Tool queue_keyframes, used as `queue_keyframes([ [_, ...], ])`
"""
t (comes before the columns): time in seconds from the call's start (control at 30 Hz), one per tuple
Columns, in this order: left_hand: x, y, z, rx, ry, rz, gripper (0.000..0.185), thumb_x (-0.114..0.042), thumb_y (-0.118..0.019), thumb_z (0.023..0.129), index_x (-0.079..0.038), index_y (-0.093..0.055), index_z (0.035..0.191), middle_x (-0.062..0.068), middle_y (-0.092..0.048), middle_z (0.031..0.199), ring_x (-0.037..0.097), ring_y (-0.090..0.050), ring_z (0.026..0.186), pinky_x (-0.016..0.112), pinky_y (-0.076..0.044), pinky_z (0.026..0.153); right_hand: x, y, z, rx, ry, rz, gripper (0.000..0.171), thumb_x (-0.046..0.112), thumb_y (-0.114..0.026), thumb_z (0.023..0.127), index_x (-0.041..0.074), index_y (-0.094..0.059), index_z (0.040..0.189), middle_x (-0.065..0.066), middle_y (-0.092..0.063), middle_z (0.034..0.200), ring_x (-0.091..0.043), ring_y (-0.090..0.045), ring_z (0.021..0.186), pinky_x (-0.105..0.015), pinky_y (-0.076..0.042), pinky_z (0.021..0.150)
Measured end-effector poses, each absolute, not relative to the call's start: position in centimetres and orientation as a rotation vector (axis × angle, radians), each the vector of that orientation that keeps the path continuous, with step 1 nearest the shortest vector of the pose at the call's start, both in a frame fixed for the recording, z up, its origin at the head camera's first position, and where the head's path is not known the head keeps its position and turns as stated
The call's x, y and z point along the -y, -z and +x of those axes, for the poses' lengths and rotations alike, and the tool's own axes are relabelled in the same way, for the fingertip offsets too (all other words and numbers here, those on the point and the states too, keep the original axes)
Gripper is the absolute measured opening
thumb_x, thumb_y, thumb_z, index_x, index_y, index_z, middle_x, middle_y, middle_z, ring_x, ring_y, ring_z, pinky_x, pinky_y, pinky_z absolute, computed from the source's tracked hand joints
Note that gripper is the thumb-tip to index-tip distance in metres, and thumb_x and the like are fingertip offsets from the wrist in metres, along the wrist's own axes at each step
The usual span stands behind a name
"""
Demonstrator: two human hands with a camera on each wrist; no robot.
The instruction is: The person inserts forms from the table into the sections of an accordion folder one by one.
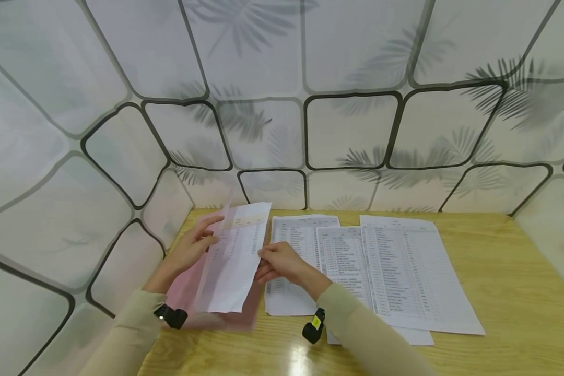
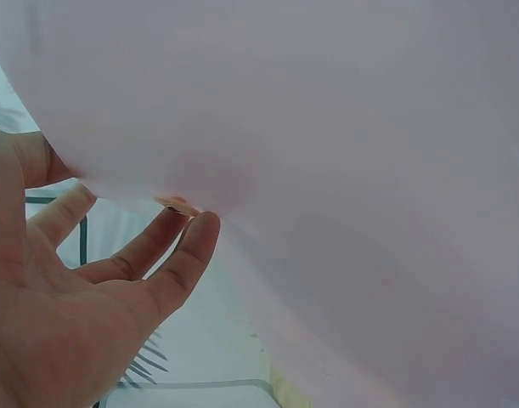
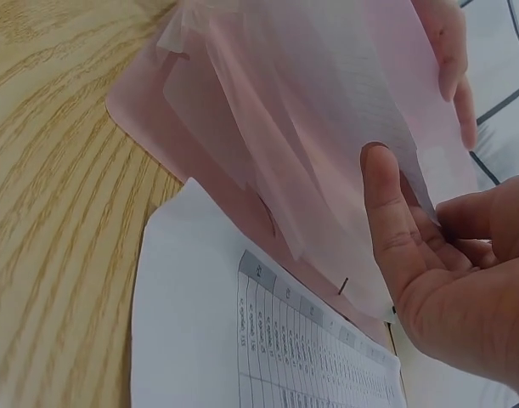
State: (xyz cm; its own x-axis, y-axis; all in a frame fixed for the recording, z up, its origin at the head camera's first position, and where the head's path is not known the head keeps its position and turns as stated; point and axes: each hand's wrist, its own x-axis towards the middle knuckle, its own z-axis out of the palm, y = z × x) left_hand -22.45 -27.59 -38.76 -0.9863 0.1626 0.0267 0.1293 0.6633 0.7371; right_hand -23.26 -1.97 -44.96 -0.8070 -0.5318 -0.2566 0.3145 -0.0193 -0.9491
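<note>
A pink folder (image 1: 242, 321) with translucent leaves (image 3: 259, 161) lies spread at the left of the table. Over it a printed sheet (image 1: 237, 261) stands raised and tilted. My right hand (image 1: 282, 262) pinches that sheet at its right edge, thumb on one side and fingers on the other, as the right wrist view also shows. At the sheet's left, my left hand (image 1: 195, 248) holds the edge of a raised pink translucent leaf (image 2: 327, 170) between thumb and fingers. In the left wrist view this leaf fills most of the picture and hides part of the thumb.
Right of the folder lie several printed sheets: one close beside it (image 1: 291, 303), a middle one (image 1: 343, 261) and a large one (image 1: 418, 271) overlapping at the right. The wooden table (image 1: 512, 292) meets a patterned wall (image 1: 352, 130) at the back and left.
</note>
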Motion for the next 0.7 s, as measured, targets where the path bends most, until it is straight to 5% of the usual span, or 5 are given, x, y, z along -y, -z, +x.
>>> queue_keyframes([
  [0.17, 27.6, 38.8, -22.5, -2.822, -1.251, 0.254, 0.052, -0.013, -0.056, 0.104, -0.013, -0.049, 0.156, 0.028, -0.064, 0.135, 0.037, -0.065, 0.112, 0.036, -0.050, 0.086, 2.4, 44.9, -23.2, -1.690, 1.877, -0.235, 0.028, 0.010, -0.048, 0.108, 0.001, -0.058, 0.083, -0.008, -0.069, 0.066, -0.017, -0.073, 0.061, -0.039, -0.064, 0.067],
  [0.47, 27.7, 38.8, -22.4, -2.825, -1.264, 0.263, 0.052, -0.011, -0.056, 0.103, -0.012, -0.050, 0.155, 0.026, -0.066, 0.129, 0.033, -0.064, 0.105, 0.035, -0.048, 0.085, 3.2, 45.0, -23.0, -1.716, 1.873, -0.239, 0.028, 0.009, -0.047, 0.108, -0.011, -0.066, 0.109, -0.008, -0.071, 0.068, -0.016, -0.072, 0.060, -0.037, -0.064, 0.065],
  [0.7, 27.5, 38.7, -22.3, -2.828, -1.260, 0.274, 0.052, -0.010, -0.056, 0.103, -0.011, -0.050, 0.155, 0.026, -0.062, 0.137, 0.034, -0.064, 0.106, 0.034, -0.048, 0.084, 2.8, 44.4, -23.1, -1.765, 1.863, -0.234, 0.029, 0.005, -0.044, 0.102, -0.010, -0.066, 0.091, -0.012, -0.072, 0.071, -0.016, -0.072, 0.058, -0.036, -0.064, 0.066],
])
